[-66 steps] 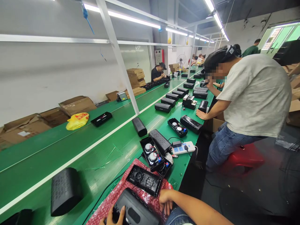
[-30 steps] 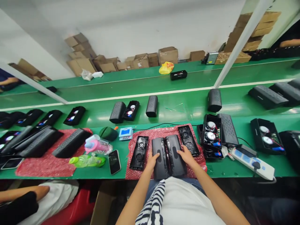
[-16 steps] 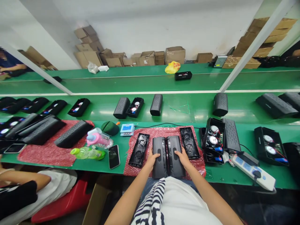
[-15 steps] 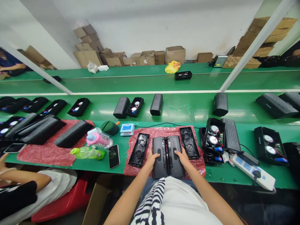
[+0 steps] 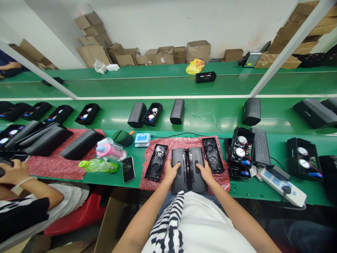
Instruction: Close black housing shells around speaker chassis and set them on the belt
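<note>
Gripping the left black casing (image 5: 179, 181), the left hand (image 5: 172, 171) curls around its outer side, thumb on top; the right hand (image 5: 205, 172) holds the right black casing (image 5: 195, 181) likewise. Other fingers are mostly hidden. Both casings lie side by side over red bubble wrap (image 5: 181, 142), between a left open shell (image 5: 156, 162) and a right open shell (image 5: 212, 154). Cardboard boxes (image 5: 198, 51) stand by the far wall (image 5: 163, 24).

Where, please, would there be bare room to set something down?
Free patches lie between the left row's end case and the next closed case, and, farther back, between the white item and yellow bag. The red bubble wrap is crowded: the left hand and right hand each hold a casing between two black panels. Behind the power strip is tight too.
</note>
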The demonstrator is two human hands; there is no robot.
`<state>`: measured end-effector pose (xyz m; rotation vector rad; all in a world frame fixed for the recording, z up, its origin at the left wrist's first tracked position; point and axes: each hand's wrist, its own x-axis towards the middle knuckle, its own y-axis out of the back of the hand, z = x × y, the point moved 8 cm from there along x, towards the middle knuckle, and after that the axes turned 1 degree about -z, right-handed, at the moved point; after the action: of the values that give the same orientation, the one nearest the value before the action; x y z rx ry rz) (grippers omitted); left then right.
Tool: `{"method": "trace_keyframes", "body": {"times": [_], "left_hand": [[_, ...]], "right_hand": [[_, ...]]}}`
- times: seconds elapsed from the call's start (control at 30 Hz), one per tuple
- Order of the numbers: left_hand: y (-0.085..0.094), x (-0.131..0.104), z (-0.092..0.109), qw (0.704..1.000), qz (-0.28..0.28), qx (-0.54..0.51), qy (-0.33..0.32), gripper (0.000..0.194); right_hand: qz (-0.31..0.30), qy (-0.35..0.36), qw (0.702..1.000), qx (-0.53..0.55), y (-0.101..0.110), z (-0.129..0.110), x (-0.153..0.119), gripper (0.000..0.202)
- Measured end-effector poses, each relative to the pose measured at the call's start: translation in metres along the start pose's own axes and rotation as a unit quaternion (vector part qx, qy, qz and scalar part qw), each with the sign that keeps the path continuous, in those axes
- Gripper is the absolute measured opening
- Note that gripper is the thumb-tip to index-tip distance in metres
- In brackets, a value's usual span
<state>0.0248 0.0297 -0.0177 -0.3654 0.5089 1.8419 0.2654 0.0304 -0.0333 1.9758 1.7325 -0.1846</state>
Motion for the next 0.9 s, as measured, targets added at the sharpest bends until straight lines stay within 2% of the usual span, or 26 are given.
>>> {"method": "trace_keyframes", "body": {"times": [0.1,0.27,0.33,0.47,0.7,0.9], "left_hand": [[0.002,0.001,-0.003,1.0,-0.002,-0.012,-0.023,0.072],[-0.007,-0.006,-0.008,0.99,-0.12,-0.071,-0.007,0.095],[-0.007,-0.009,-0.007,0.987,-0.139,-0.076,-0.009,0.097],[-0.005,-0.009,-0.009,0.989,-0.131,-0.072,0.015,0.098],[-0.005,-0.007,-0.008,0.987,-0.135,-0.09,0.012,0.099],[-0.001,-0.007,-0.006,0.991,-0.099,-0.087,0.014,0.096]], "right_hand": [[-0.002,-0.003,1.0,0.003,0.0,0.001,0.001,0.067],[0.003,-0.015,1.0,0.01,-0.001,0.005,0.001,0.069],[-0.001,-0.01,1.0,0.019,-0.001,0.004,0.001,0.067],[0.004,-0.004,0.999,0.044,0.0,0.003,0.0,0.066],[0.012,-0.02,0.999,0.046,0.002,0.004,-0.001,0.071],[0.013,-0.013,0.999,0.047,0.002,0.004,0.0,0.069]]}}
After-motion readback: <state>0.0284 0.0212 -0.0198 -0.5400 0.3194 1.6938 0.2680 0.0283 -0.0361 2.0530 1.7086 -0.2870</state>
